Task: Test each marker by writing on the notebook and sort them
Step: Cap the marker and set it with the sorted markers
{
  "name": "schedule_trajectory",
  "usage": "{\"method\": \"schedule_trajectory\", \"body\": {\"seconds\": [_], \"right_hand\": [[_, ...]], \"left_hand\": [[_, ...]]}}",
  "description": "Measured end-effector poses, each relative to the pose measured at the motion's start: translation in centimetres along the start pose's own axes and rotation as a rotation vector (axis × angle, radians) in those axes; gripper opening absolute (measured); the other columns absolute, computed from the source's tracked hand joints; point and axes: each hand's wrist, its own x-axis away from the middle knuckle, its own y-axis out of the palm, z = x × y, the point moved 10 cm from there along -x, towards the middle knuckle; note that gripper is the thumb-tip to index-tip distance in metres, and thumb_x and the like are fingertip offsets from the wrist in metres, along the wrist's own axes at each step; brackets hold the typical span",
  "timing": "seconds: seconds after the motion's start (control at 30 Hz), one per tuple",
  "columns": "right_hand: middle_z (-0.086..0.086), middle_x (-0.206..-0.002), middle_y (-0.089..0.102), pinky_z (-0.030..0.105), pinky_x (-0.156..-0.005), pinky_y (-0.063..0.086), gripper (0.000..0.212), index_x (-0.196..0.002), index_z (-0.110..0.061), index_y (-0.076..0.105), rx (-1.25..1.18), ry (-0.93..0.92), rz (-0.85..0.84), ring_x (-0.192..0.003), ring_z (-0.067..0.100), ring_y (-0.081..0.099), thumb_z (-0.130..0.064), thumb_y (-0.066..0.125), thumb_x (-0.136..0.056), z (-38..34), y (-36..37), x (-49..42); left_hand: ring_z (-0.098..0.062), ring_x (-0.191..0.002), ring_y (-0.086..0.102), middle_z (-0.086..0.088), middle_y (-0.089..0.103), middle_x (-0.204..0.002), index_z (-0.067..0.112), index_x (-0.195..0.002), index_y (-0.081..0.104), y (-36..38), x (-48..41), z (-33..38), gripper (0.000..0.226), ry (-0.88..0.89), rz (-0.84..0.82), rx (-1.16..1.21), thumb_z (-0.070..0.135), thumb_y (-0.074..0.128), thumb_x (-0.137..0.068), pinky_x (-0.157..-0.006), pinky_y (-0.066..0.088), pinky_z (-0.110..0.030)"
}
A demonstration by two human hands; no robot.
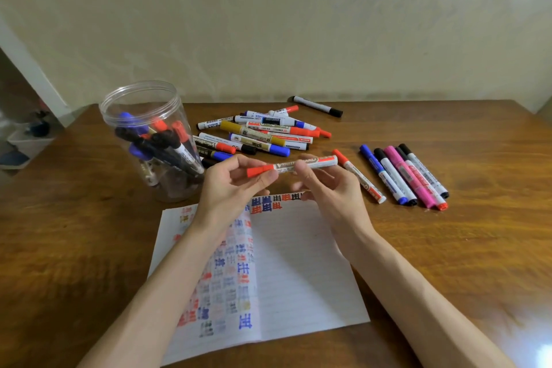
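A red whiteboard marker (294, 165) was held level above the far edge of the open notebook (298, 263), its cap end pinched by the left hand (236, 185) and its barrel gripped by the right hand (327, 185). From it, a clear jar (140, 98) of markers was seen at nine o'clock, a loose pile of markers (260, 136) at twelve, and a sorted row (406, 176) at three, all on the wooden table (463, 248).
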Motion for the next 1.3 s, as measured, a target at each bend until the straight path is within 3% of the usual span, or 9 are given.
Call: {"method": "schedule_trajectory", "body": {"seconds": [0.17,0.33,0.43,0.73,0.93,1.0,1.1,1.2,1.3], "right_hand": [[0.008,-0.091,0.08,0.029,-0.077,0.06,0.028,-0.103,-0.011,0.075,-0.056,-0.006,-0.054,-0.09,0.02,0.077,-0.038,0.072,-0.095,-0.3,0.5,0.0],[0.006,-0.091,0.081,0.038,-0.083,0.063,0.028,-0.104,-0.01,0.075,0.0,-0.047,-0.068,-0.089,0.02,0.078,-0.036,0.073,-0.092,-0.8,0.8,0.0],[0.005,-0.091,0.081,0.041,-0.089,0.062,0.028,-0.099,-0.012,0.076,0.012,-0.059,-0.076,-0.089,0.022,0.078,-0.038,0.073,-0.092,-0.9,0.7,-0.1],[0.004,-0.094,0.081,0.027,-0.081,0.061,0.016,-0.103,-0.007,0.073,0.088,-0.183,-0.133,-0.089,0.018,0.079,-0.022,0.072,-0.098,-2.9,0.5,0.2],[0.007,-0.098,0.08,0.027,-0.086,0.06,0.018,-0.108,-0.006,0.071,-0.041,-0.215,-0.052,-0.094,0.02,0.076,-0.022,0.067,-0.101,-4.1,-2.6,-0.2],[0.008,-0.096,0.078,0.031,-0.091,0.059,0.022,-0.108,-0.007,0.071,-0.115,-0.205,0.036,-0.094,0.019,0.074,-0.028,0.065,-0.103,-4.3,-5.1,-0.7],[0.008,-0.095,0.079,0.038,-0.096,0.06,0.03,-0.105,-0.008,0.073,-0.04,-0.097,0.044,-0.094,0.023,0.076,-0.037,0.066,-0.1,-2.2,-4.3,-1.0],[0.001,-0.094,0.08,0.037,-0.087,0.063,0.044,-0.107,-0.013,0.072,0.138,-0.044,0.059,-0.087,0.016,0.076,-0.054,0.065,-0.093,-0.9,-2.8,-1.0],[0.004,-0.076,0.075,0.029,-0.068,0.059,0.039,-0.096,-0.009,0.07,0.189,-0.058,0.048,-0.066,0.014,0.068,-0.048,0.064,-0.099,-0.9,-2.2,-0.8]], "left_hand": [[0.001,-0.089,0.073,0.015,0.077,-0.095,0.024,-0.105,0.076,0.8,0.3,1.0,0.03,0.232,-0.078,-0.397,0.042,0.077,-0.081,-0.068,0.057,-0.014],[-0.002,-0.093,0.07,0.011,0.074,-0.104,0.023,-0.115,0.072,2.6,1.1,1.6,0.041,0.413,-0.203,-0.663,0.05,0.054,-0.09,-0.073,0.059,-0.017],[-0.003,-0.088,0.07,0.011,0.073,-0.096,0.023,-0.112,0.069,2.6,1.1,1.5,0.038,0.415,-0.23,-0.654,0.05,0.048,-0.095,-0.072,0.06,-0.026],[-0.011,-0.086,0.07,0.008,0.074,-0.087,0.031,-0.105,0.07,3.0,1.1,1.0,0.029,0.28,-0.32,-0.486,0.051,0.049,-0.099,-0.072,0.057,-0.039],[-0.006,-0.081,0.071,0.008,0.072,-0.081,0.022,-0.092,0.069,0.7,0.3,0.0,0.034,0.172,-0.327,-0.4,0.044,0.047,-0.105,-0.068,0.057,-0.027],[0.001,-0.085,0.07,0.013,0.072,-0.081,0.023,-0.091,0.069,-1.5,-0.5,0.1,0.031,0.158,-0.227,-0.342,0.041,0.048,-0.105,-0.071,0.055,-0.018],[-0.004,-0.096,0.069,0.014,0.073,-0.091,0.03,-0.097,0.07,0.1,-0.3,0.5,0.028,0.222,-0.221,-0.403,0.047,0.049,-0.104,-0.077,0.059,-0.021],[-0.001,-0.089,0.067,0.021,0.07,-0.085,0.027,-0.1,0.069,1.7,0.3,0.4,0.029,0.262,-0.207,-0.431,0.046,0.048,-0.105,-0.071,0.055,-0.017],[-0.005,-0.075,0.064,0.019,0.065,-0.075,0.025,-0.103,0.069,1.3,0.3,0.4,0.028,0.301,-0.166,-0.415,0.043,0.048,-0.105,-0.061,0.049,-0.018]]}}
